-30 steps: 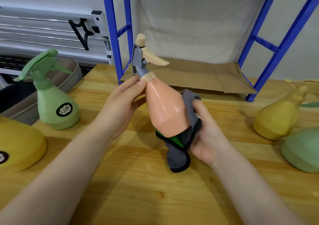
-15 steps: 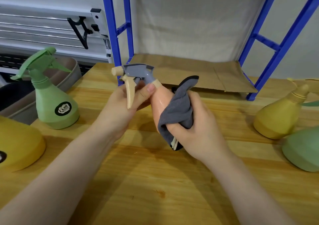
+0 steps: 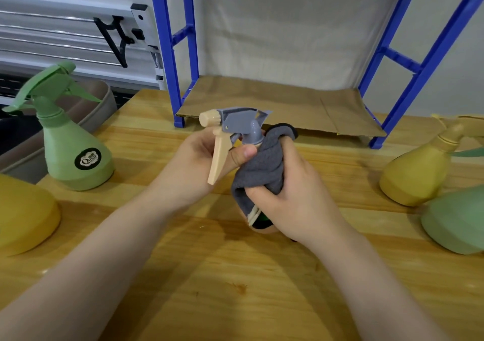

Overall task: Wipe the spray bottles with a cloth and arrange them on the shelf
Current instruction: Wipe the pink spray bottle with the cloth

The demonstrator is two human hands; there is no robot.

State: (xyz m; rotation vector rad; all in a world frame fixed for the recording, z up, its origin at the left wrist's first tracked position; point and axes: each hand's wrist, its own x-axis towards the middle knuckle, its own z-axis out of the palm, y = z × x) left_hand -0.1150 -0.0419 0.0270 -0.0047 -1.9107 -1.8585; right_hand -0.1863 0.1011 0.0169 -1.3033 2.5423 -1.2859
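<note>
Left hand [image 3: 199,162] grip round spray bottle [image 3: 243,123] neck, right hand [image 3: 293,196] clutching cloth [image 3: 262,168] on it

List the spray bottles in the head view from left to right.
Yellow bottle at the left edge → green bottle with a label → the held bottle with the grey head → yellow bottle on the right → green bottle at the right edge.

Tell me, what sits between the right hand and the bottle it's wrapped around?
A gray cloth, bunched under the right hand against the peach bottle; the head view shows it.
</note>
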